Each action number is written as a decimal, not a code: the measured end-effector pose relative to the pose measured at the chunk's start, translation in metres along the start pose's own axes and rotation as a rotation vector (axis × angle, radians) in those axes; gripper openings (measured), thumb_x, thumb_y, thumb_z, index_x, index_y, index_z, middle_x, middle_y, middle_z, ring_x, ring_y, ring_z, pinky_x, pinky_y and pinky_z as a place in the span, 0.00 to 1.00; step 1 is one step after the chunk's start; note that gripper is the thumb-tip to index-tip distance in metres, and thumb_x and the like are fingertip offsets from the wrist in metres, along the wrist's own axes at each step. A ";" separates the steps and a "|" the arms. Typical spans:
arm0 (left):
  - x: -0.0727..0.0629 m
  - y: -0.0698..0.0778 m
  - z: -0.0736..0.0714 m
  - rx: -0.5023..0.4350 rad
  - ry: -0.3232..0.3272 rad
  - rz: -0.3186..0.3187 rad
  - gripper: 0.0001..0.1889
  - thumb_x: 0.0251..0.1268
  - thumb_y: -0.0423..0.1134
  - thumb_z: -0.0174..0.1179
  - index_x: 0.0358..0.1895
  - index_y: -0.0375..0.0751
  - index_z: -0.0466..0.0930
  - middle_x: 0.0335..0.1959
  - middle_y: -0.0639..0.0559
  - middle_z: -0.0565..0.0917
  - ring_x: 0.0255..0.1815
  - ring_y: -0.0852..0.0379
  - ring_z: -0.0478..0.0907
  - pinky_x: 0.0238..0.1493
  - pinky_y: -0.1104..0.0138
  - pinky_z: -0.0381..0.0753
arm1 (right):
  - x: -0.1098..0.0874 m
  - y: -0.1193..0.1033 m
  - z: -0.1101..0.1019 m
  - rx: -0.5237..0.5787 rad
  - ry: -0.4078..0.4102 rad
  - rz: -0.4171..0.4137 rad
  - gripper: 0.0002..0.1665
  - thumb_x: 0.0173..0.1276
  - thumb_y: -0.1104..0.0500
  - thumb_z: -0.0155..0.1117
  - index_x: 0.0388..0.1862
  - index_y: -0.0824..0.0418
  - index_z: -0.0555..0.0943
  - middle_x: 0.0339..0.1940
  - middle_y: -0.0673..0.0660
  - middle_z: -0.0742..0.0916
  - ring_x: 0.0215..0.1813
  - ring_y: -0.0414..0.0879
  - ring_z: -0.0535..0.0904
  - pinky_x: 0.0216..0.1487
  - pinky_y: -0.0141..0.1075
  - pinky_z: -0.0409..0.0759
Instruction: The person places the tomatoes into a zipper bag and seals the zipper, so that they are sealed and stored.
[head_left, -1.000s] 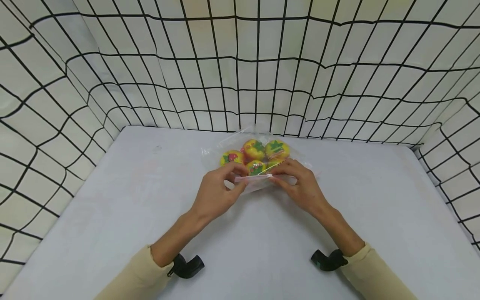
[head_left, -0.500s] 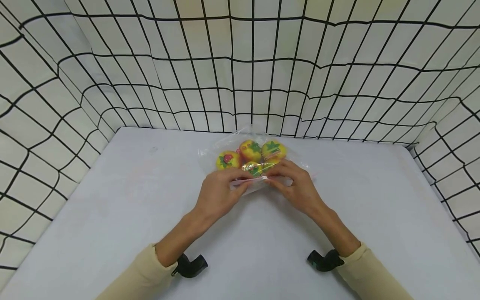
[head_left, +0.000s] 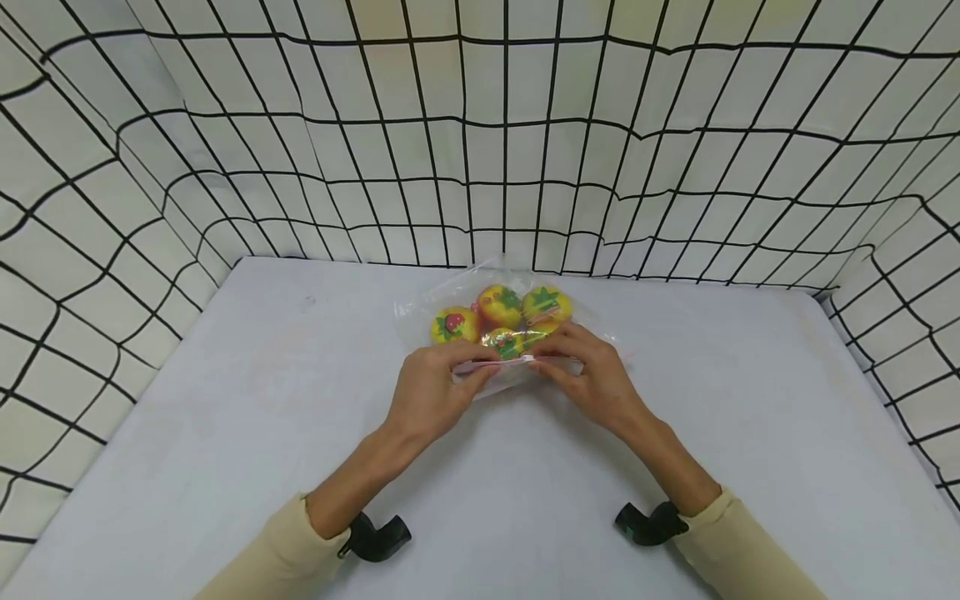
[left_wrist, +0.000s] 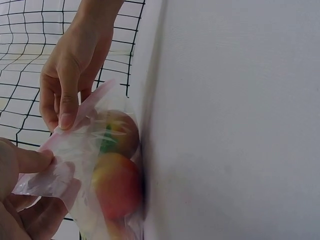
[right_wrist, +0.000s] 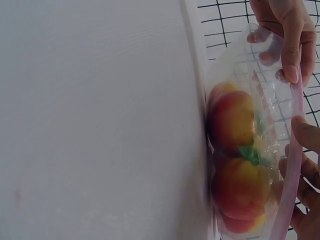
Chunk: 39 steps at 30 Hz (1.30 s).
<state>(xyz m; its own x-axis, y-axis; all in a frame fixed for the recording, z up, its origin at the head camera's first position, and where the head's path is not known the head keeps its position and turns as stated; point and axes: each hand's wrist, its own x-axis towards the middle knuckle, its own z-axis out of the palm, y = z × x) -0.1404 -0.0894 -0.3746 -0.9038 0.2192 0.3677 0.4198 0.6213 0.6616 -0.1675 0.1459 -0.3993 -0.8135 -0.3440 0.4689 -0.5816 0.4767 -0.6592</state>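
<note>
A clear zip bag (head_left: 491, 382) with a pinkish closure strip (left_wrist: 95, 100) lies at the back middle of the table. Inside it are several round yellow-and-red fruits (head_left: 498, 306) with green leaf shapes and small red marks. My left hand (head_left: 427, 390) pinches the strip between thumb and fingers, left of its middle. Close beside it, my right hand (head_left: 600, 379) pinches the strip at a small white slider (head_left: 528, 358). Seen from the right wrist, the fruits rest against the tabletop, and the strip (right_wrist: 292, 187) runs between both hands.
A white table (head_left: 300, 375) spreads around the bag. Black netting (head_left: 517, 150) over pale walls rises behind it and at both sides. Black curved pieces (head_left: 378, 537) sit at both wrists, by the beige sleeves (head_left: 262, 554).
My left fingers, arched above the strip a second ago, have come down flatter onto it. The right hand keeps its pinch at the slider. The whole head view has shifted slightly.
</note>
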 end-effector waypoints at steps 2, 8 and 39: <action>-0.001 -0.001 0.001 -0.004 0.006 0.000 0.06 0.63 0.39 0.74 0.42 0.46 0.93 0.42 0.53 0.94 0.47 0.56 0.91 0.48 0.59 0.90 | -0.001 0.000 0.000 -0.005 -0.002 0.003 0.11 0.61 0.64 0.78 0.43 0.57 0.90 0.42 0.52 0.87 0.48 0.41 0.80 0.51 0.38 0.83; -0.004 -0.003 0.002 -0.009 0.036 0.024 0.06 0.61 0.38 0.75 0.41 0.46 0.93 0.40 0.54 0.94 0.45 0.56 0.91 0.45 0.59 0.90 | -0.004 0.001 -0.001 -0.027 0.005 0.007 0.11 0.62 0.63 0.78 0.43 0.56 0.90 0.45 0.52 0.88 0.53 0.45 0.81 0.56 0.34 0.82; -0.006 -0.003 -0.001 -0.027 0.041 -0.023 0.07 0.61 0.37 0.75 0.42 0.46 0.93 0.43 0.52 0.94 0.46 0.55 0.90 0.49 0.59 0.91 | -0.009 0.009 -0.007 -0.058 0.036 0.027 0.12 0.61 0.63 0.78 0.44 0.55 0.90 0.42 0.49 0.87 0.49 0.41 0.80 0.49 0.36 0.84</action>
<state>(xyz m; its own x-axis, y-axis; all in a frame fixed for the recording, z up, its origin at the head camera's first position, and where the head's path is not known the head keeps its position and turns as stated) -0.1364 -0.0938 -0.3779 -0.9091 0.1734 0.3787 0.4018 0.6048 0.6876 -0.1658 0.1588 -0.4050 -0.8278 -0.3017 0.4731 -0.5579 0.5320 -0.6369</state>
